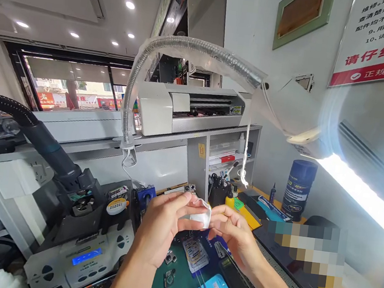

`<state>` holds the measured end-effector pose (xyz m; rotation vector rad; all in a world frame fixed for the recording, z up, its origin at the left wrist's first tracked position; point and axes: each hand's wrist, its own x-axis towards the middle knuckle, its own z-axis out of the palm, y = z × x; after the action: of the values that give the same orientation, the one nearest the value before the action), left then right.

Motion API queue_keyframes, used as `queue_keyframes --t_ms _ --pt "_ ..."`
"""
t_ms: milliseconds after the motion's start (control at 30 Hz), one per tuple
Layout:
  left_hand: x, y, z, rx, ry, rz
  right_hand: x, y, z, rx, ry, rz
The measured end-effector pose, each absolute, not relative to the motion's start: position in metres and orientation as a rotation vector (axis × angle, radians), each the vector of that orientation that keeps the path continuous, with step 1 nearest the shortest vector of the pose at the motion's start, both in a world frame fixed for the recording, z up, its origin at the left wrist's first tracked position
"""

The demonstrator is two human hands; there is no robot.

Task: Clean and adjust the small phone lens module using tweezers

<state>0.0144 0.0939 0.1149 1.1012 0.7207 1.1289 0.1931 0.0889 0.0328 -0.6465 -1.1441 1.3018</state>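
Observation:
Both my hands are raised above the workbench, pinching a small white piece of cloth or tissue (201, 216) between them. My left hand (163, 224) grips its left side with thumb and fingers closed. My right hand (233, 233) holds the right edge with its fingers curled. Below them lie a green work mat (182, 280), small metal parts (171, 258) and a small card with thin parts (195, 253).
A soldering station with a blue display (85, 256) and a black fume hose (45, 142) stand at left. A lit desk lamp (358, 183) hangs at right on a gooseneck. A blue can (298, 190), a tool holder (217, 189) and a grey cutting machine (189, 108) sit behind.

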Motion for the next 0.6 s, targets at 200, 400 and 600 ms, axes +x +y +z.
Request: queue_keyframes --t_ms 200,400,600 --pt "0.0184 0.0902 0.1148 1.150 0.725 1.094 0.1890 0.0919 0.0288 -0.706 -1.233 1.087" --pt "0.0159 0.0906 0.1177 1.156 0.847 1.128 0.1893 0.0888 0.0305 -0.688 -1.113 1.296" --pt "0.0091 0.0945 0.1145 1.450 1.089 1.137 0.1908 0.0857 0.0367 -0.582 -1.073 1.407"
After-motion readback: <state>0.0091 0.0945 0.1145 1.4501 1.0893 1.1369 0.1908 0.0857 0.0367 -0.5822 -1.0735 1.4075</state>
